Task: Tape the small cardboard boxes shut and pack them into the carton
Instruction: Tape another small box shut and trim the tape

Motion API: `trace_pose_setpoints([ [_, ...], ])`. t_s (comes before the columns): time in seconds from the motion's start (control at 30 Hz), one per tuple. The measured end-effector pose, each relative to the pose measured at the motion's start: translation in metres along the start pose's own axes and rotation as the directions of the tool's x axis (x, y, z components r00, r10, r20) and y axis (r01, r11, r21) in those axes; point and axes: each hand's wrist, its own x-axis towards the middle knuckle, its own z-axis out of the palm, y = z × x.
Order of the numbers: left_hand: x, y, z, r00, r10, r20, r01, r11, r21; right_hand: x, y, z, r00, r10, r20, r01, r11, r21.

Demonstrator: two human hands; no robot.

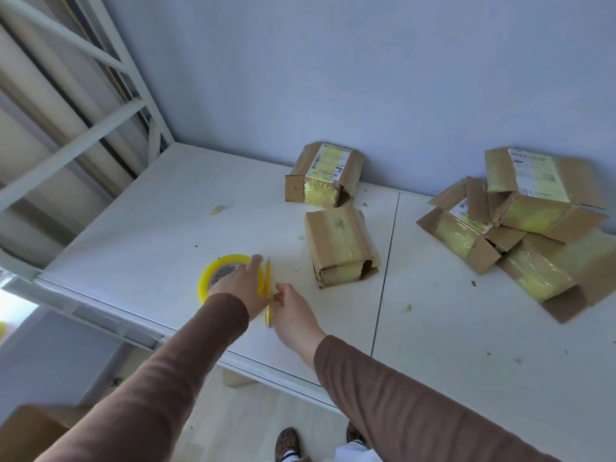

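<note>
No text is legible. White printed shipping labels are seen on the rear box (325,175) and on two boxes of the right-hand pile (526,181) (barcodes and lines of print are discernible, but too blurred to be read).

Head view, looking steeply down, close over table (140,228).

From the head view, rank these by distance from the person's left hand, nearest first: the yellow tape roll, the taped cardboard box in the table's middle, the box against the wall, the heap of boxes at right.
1. Yellow tape roll, under the left hand.
2. Middle taped cardboard box, to its right.
3. Box against the wall, farther back.
4. Heap of boxes, far right.
</note>
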Motion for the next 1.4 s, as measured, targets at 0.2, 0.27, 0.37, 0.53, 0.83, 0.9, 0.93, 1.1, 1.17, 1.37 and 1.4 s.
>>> trace_pose_setpoints([
  [0.2, -0.021, -0.005, -0.009, 0.989, 0.037, -0.141, -0.084, 0.935, -0.346, 0.004, -0.027, -0.014, 0.989, -0.076, -0.130, 0.080, 0.996, 0.030],
  [0.27, -0.030, -0.004, -0.014, 0.993, -0.005, -0.116, -0.075, 0.738, -0.671, 0.000, -0.041, -0.029, 0.987, -0.127, -0.099, 0.130, 0.991, 0.022],
  [0.37, -0.041, 0.000, -0.016, 0.999, 0.019, -0.032, -0.036, 0.347, -0.937, -0.005, -0.066, -0.053, 0.950, -0.308, -0.049, 0.253, 0.854, -0.454],
  [0.53, -0.054, 0.016, -0.012, 0.998, 0.049, 0.040, 0.031, 0.173, -0.984, -0.002, -0.087, -0.063, 0.923, -0.383, 0.036, 0.310, 0.683, -0.662],
  [0.83, -0.032, 0.013, -0.004, 0.925, -0.019, -0.379, -0.266, 0.679, -0.684, -0.004, -0.096, -0.073, 0.767, -0.623, 0.154, 0.478, 0.394, -0.785],
  [0.9, -0.029, 0.009, -0.005, 0.942, -0.021, -0.334, -0.267, 0.556, -0.787, -0.006, -0.107, -0.087, 0.710, -0.703, 0.028, 0.423, 0.395, -0.815],
  [0.93, -0.027, 0.007, -0.005, 0.952, -0.025, -0.305, -0.253, 0.497, -0.830, -0.007, -0.110, -0.095, 0.681, -0.727, -0.082, 0.392, 0.457, -0.798],
  [1.1, -0.018, -0.006, -0.010, 0.951, -0.013, -0.308, -0.264, 0.483, -0.835, -0.018, -0.086, -0.103, 0.874, -0.346, -0.341, 0.301, 0.937, -0.179],
  [1.17, -0.016, -0.008, -0.012, 0.946, 0.008, -0.323, -0.286, 0.489, -0.824, -0.025, -0.061, -0.086, 0.974, -0.113, -0.198, 0.102, 0.993, -0.066],
  [1.37, -0.022, 0.018, -0.020, 0.969, 0.035, -0.243, -0.238, 0.383, -0.892, -0.079, -0.032, -0.066, 0.969, -0.211, 0.126, 0.135, 0.888, 0.440],
  [1.4, -0.023, 0.030, -0.023, 0.973, 0.054, -0.225, -0.227, 0.405, -0.886, -0.089, -0.034, -0.071, 0.963, -0.243, 0.118, 0.138, 0.816, 0.561],
])
